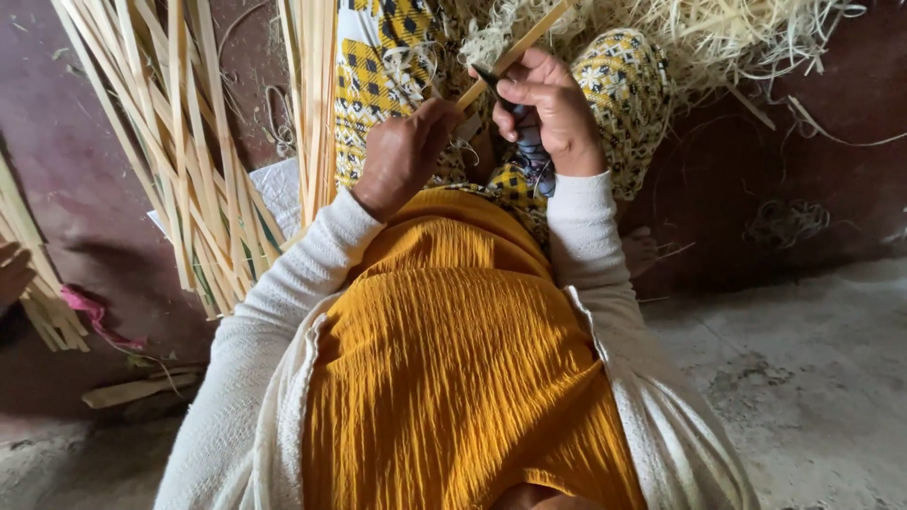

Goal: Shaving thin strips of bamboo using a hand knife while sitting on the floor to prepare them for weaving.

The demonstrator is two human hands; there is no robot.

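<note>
On the floor [812, 378], a person is sitting with both hands raised over a lap covered by a yellow and black patterned cloth [378, 66]. The left hand [404, 156] is curling closed around the lower end of a thin bamboo strip [515, 52], the fingers folded tight and the knuckles turned up toward the camera. The strip is running up and to the right from that fist, crossing over the lap and passing into a heap of pale shavings [690, 33] lying at the top of the view. The right hand [548, 109] is closing on a dark blade [493, 83], probably a small knife, though the fingers are hiding most of it; the thumb is pressing along the strip just beside the blade's edge. The two hands are working close together, nearly touching, with the strip held between them.

The person is wearing a mustard-yellow top [453, 359] and cream sleeves [283, 302]. To the left, a fan of long split bamboo slats [189, 151] is lying spread across the dark red floor, and another bundle of slats [312, 104] is leaning just beside the left knee. A pink scrap of cord [90, 316] is resting near the slats at the far left.
</note>
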